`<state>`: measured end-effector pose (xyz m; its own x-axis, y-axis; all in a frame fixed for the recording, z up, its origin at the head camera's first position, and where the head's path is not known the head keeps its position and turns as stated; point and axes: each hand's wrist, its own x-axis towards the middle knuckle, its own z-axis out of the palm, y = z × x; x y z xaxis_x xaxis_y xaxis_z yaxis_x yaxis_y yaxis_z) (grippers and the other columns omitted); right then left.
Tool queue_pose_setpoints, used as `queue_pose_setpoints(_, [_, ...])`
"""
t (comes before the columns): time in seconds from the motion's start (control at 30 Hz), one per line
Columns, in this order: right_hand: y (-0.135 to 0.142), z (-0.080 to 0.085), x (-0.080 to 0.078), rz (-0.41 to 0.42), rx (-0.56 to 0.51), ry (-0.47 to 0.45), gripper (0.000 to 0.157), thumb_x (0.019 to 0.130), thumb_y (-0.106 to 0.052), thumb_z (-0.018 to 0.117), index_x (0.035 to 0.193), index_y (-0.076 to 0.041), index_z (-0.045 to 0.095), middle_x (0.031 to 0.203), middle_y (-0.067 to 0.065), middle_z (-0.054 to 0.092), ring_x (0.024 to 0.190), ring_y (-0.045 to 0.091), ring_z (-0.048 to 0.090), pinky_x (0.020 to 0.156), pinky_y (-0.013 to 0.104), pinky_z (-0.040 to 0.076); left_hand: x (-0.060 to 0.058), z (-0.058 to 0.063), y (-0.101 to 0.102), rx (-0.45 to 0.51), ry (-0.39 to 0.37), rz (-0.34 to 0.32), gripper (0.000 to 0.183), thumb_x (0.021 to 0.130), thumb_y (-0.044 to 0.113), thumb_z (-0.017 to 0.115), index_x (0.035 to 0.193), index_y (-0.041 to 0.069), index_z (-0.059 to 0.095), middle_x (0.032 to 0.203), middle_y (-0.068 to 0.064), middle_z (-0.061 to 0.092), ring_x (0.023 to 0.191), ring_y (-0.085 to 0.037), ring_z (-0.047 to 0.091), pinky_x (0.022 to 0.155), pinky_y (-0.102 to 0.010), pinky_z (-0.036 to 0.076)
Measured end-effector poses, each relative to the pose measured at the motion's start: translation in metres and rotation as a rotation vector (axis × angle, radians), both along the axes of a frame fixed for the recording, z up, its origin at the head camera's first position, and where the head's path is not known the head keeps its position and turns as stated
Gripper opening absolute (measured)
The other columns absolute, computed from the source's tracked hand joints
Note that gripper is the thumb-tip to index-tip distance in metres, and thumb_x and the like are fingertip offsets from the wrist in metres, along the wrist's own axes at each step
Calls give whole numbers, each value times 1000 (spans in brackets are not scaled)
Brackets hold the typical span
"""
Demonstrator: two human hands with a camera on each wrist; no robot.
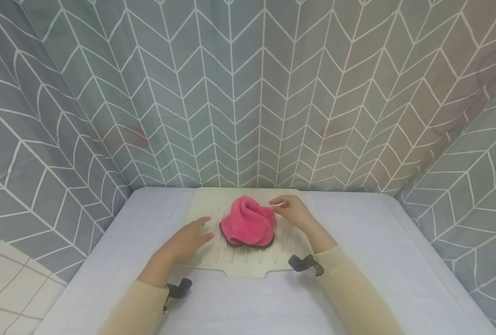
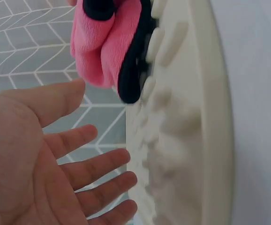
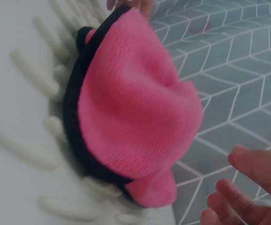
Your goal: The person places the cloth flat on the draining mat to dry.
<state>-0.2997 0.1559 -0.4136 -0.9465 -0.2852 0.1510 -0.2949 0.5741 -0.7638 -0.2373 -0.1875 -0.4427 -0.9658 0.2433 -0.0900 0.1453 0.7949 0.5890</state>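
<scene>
"Cloth (image 1: 248, 223) first: where is it, and who has hold of it?"

"Nobody. It sits in a loose pink heap on the ridged mat (image 1: 202, 197). The left grip (image 1: 187, 240), left of the cloth, has its fingers spread and holds nothing. The right grip (image 1: 293, 212), right of the cloth, has thumb and fingers loosely bent, a gap between them, nothing pinched; its wrist view shows space between fingertips and cloth."

"What could go wrong from here?"

"My guess is a poor hold. The heap looks soft, with no firm corner standing out, so a pinch near its top could catch one fold and leave the rest trailing. Its dark trim (image 3: 72, 108) runs low, by the mat's ridges, and might snag there. The mat could slide too, if it's only laid down. Both grips closing on the cloth at once could squash its folds. What lies under it, I can't tell."

"And the surface?"

"The mat shows on every side of the cloth, pale, with a tab on its near edge. Further out from the cloth is the bench (image 1: 348, 214), covered in white."

"The room?"

"Behind the cloth hangs a grey curtain (image 1: 248, 93) with white zigzag lines; the same pattern flanks it on both sides. Far left of the cloth, past the bench's edge, there's some pale tiled floor (image 1: 22, 288)."
</scene>
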Motion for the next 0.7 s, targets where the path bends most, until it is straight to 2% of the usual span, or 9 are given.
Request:
queue_pose_setpoints(0.17, [3, -12, -3, -17, -42, -95, 28, 94, -9, 68, 120, 1, 70, 124, 20, 67, 107, 38, 67, 85, 42, 58, -8, -1, 17, 53, -31, -1, 58, 103, 39, 54, 153, 12, 41, 147, -21, 50, 136, -40, 46, 112, -60, 34])
queue_pose_setpoints(0.3, [5, -23, -7, -29, -56, -204, 27, 97, -12, 65, 122, -2, 69, 124, 20, 65, 112, 37, 64, 87, 41, 58, -11, 0, 29, 91, -21, 14, 54, 103, 38, 54, 149, 12, 46, 137, -19, 59, 129, -38, 54, 108, -59, 40])
queue_pose_setpoints(0.4, [5, -30, -8, -30, -68, -254, 28, 98, -14, 64, 123, -4, 68, 125, 17, 65, 118, 34, 61, 94, 44, 54, -14, -3, 36, 119, -6, 35, 49, 103, 36, 55, 145, 12, 51, 129, -14, 64, 123, -34, 59, 106, -55, 44])
queue_pose_setpoints(0.5, [3, -33, -8, -13, -120, -274, 29, 97, -12, 64, 124, -2, 67, 125, 17, 66, 116, 31, 60, 95, 42, 49, -18, -8, 41, 129, 9, 56, 44, 102, 32, 57, 142, 12, 55, 125, -13, 66, 119, -31, 61, 103, -52, 47])
queue_pose_setpoints(0.6, [-1, -34, -7, 7, -180, -283, 31, 95, -9, 66, 124, 1, 67, 123, 17, 68, 108, 26, 61, 87, 34, 48, -21, -12, 43, 135, 23, 79, 41, 102, 30, 58, 139, 11, 57, 128, -14, 65, 121, -32, 60, 104, -51, 47])
queue_pose_setpoints(0.7, [-5, -35, -7, -1, -183, -279, 32, 93, -6, 69, 124, 0, 67, 114, 16, 71, 95, 20, 62, 74, 27, 47, -25, -16, 44, 173, 51, 91, 38, 101, 24, 61, 135, 8, 61, 129, -14, 65, 122, -32, 60, 104, -49, 48])
